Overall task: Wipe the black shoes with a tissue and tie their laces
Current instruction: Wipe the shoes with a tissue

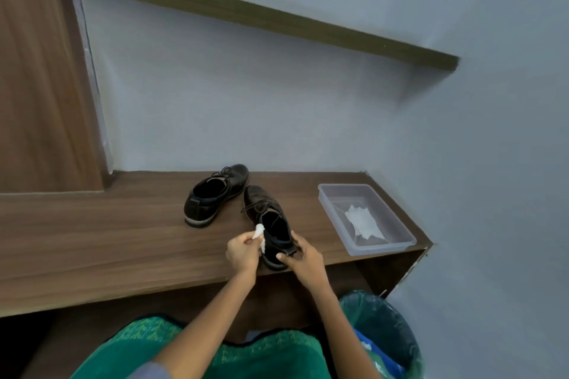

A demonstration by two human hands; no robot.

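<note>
- The near black shoe [271, 224] sits at the front edge of the wooden counter [107, 240], heel toward you, toe pointing away toward the wall, its laces [261, 208] lying loose across the tongue.
- Your right hand [300, 255] is clamped on that shoe's heel, thumb across the back, fingers wrapped round the right side.
- Your left hand [241, 251] is pinching a wadded white tissue [259, 234] and pressing it against the shoe's left side, just by the collar.
- The second black shoe [215, 194] stands farther back and to the left, angled, toe toward the wall; its toe comes near the toe of the shoe you hold, though whether they touch is hard to tell.
- That second shoe's laces look loose too, bunched near the front of the opening.
- Off to the right, well apart from both shoes, a clear plastic tray [332, 203] rests on the counter near its right end.
- A flat white tissue sheet [363, 221] lies inside the tray, toward its near end.
- Below the counter's right end, a bin [397, 335] lined with a green bag stands by your right forearm, with something blue and white inside.
- Your lap, in green patterned fabric [147, 344], fills the bottom of the view.
- A brown shelf edge [246, 17] runs across the grey wall above, and a wooden panel [37, 86] rises on the left.
</note>
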